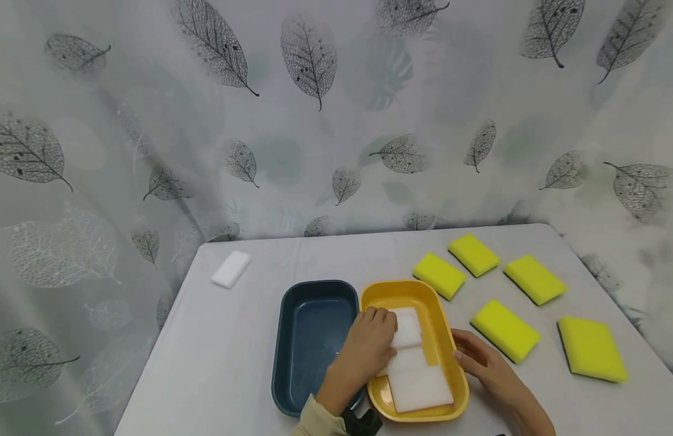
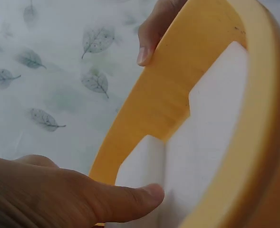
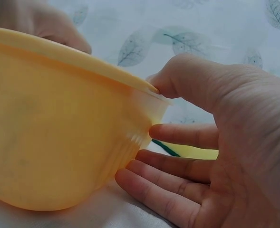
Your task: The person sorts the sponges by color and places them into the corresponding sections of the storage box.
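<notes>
In the head view, my left hand [image 1: 369, 339] reaches into the yellow plastic tub [image 1: 458, 393]. Its fingers curl at the edge of a white sponge block [image 1: 408, 327]; the left wrist view shows the thumb lying on a white sponge [image 2: 142, 159], with the other fingertips hidden. Two more white sponges lie toward the tub's near end, the closest [image 1: 420, 389] overlapping its neighbour. My right hand [image 1: 486, 366] holds the tub's right side. Seen from the right wrist, the thumb sits on the rim and the fingers touch the outer wall [image 3: 59, 128].
A dark blue tub [image 1: 314, 327] stands left of the yellow one, partly behind my left forearm. One white sponge [image 1: 231, 269] lies at the table's far left. Several yellow sponges [image 1: 505, 330] with dark undersides are spread on the right. A leaf-patterned curtain [image 1: 314, 151] hangs behind.
</notes>
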`<state>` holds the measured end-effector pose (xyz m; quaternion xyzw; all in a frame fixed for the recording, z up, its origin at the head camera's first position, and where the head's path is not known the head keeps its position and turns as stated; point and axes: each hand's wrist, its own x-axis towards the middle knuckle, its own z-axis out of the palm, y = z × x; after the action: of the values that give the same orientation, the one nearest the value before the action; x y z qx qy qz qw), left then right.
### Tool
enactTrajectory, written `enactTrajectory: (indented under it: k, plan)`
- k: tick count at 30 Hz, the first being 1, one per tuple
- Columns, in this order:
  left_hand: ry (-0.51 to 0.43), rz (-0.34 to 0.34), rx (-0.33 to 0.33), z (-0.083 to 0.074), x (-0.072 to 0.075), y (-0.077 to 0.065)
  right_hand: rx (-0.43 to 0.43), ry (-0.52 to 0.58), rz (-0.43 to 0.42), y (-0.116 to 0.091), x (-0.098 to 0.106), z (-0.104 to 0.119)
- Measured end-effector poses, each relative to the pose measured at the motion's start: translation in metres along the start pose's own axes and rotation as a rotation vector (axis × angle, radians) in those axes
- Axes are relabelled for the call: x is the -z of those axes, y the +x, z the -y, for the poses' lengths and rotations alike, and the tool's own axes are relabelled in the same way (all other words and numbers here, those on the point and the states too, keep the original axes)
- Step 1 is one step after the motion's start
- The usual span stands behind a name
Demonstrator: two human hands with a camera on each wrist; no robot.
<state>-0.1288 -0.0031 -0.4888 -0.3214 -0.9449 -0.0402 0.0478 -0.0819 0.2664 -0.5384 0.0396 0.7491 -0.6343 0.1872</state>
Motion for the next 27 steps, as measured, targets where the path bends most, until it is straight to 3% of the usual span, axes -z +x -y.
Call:
enactTrajectory:
  k: [7,14,19,24,27]
  plan:
    - [-0.075,0.08,-0.003,0.0,0.012,-0.003,-0.028,-0.022,0.0,-0.001,-0.002,0.0]
    - [-0.131,0.102,-0.047,0.006,0.031,-0.01,-0.031,-0.025,-0.012,-0.001,-0.001,0.0]
    - [-0.201,0.05,-0.05,0.019,0.042,-0.017,-0.009,-0.02,0.022,-0.002,0.001,-0.004]
    - [-0.334,-0.03,-0.04,0.038,0.057,-0.026,0.008,-0.023,0.047,-0.001,0.003,-0.005]
    - [-0.432,-0.117,-0.012,0.054,0.064,-0.03,0.015,-0.016,0.043,0.0,0.004,-0.004]
